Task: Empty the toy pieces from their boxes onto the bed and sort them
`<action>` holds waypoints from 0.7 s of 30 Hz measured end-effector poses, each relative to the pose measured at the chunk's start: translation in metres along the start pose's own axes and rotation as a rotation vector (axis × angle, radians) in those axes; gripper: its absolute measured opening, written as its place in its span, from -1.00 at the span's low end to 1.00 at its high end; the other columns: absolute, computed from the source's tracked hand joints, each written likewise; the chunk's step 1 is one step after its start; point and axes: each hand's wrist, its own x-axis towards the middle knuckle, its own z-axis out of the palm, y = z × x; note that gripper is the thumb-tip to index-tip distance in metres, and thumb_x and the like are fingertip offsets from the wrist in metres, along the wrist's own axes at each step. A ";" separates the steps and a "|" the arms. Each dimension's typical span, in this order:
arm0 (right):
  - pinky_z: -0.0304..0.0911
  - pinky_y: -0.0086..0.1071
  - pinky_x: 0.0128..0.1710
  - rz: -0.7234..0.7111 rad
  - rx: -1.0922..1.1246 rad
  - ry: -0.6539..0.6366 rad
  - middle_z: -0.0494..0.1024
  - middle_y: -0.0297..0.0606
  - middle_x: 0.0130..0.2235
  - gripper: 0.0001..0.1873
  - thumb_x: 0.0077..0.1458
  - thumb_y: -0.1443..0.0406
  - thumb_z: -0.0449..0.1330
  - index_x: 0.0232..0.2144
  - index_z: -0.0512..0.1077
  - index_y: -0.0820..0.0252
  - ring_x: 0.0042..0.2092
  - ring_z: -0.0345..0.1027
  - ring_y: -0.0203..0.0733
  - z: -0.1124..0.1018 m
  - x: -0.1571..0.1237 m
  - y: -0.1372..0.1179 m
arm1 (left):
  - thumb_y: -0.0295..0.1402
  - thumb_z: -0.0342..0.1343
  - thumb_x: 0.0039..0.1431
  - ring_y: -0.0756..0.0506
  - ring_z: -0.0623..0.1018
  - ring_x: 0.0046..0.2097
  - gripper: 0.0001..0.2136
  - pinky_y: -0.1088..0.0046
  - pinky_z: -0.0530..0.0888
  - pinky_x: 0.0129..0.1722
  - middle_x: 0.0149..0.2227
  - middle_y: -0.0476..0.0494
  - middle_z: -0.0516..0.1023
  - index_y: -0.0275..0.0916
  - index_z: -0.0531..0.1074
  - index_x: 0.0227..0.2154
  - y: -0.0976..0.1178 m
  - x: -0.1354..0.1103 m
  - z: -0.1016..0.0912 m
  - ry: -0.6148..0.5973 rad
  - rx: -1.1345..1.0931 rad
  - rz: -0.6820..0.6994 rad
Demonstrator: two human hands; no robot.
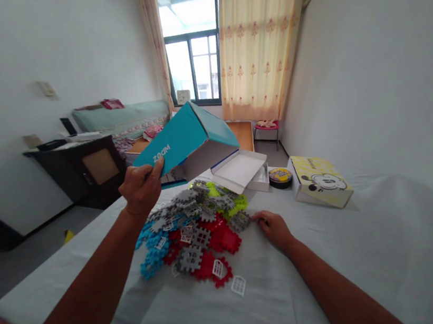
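Observation:
My left hand [141, 188] grips a teal cardboard box [187, 142] by its lower corner and holds it tilted in the air, open side facing down toward the bed. Below it lies a heap of interlocking plastic tiles [195, 231] in grey, red, blue and lime green, with small white window pieces among them. My right hand [274, 227] rests on the grey sheet at the right edge of the heap, fingers curled and touching the nearest grey tile.
A white box lid [241, 169] lies behind the heap, a round tin [280, 177] and a yellow cartoon-print box [320, 180] to its right. The bed's grey sheet [346, 264] spreads around. A dark cabinet [88, 166] stands left; window and curtains behind.

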 end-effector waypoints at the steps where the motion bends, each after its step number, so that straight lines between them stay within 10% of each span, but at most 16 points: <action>1: 0.32 -0.27 -0.13 -0.002 -0.002 0.001 0.62 -0.28 -0.27 -0.65 -0.03 0.44 0.04 -0.30 0.57 0.10 -0.21 0.47 -0.14 0.000 0.000 0.000 | -0.21 -0.06 0.30 -0.12 0.44 -0.28 -0.68 0.33 0.37 -0.25 -0.38 -0.22 0.43 -0.14 0.57 -0.11 0.001 0.000 -0.002 0.007 0.026 0.029; 11: 0.32 -0.28 -0.13 0.016 -0.029 -0.005 0.62 -0.29 -0.26 -0.65 -0.03 0.45 0.02 -0.31 0.57 0.11 -0.21 0.47 -0.15 0.001 0.001 0.002 | -0.27 -0.06 0.28 -0.15 0.45 -0.23 -0.70 0.28 0.37 -0.19 -0.32 -0.24 0.45 -0.14 0.56 -0.12 -0.010 0.009 -0.011 -0.088 0.088 -0.013; 21: 0.28 -0.22 0.00 -0.085 -0.217 0.159 0.54 -0.19 -0.06 -0.63 0.13 0.41 0.01 -0.05 0.46 0.13 -0.02 0.37 -0.13 -0.003 0.006 -0.021 | -0.36 0.09 0.05 -0.10 0.45 -0.17 -0.70 0.37 0.42 -0.08 -0.20 -0.16 0.42 -0.30 0.51 -0.15 0.003 0.003 0.011 0.160 -0.273 -0.680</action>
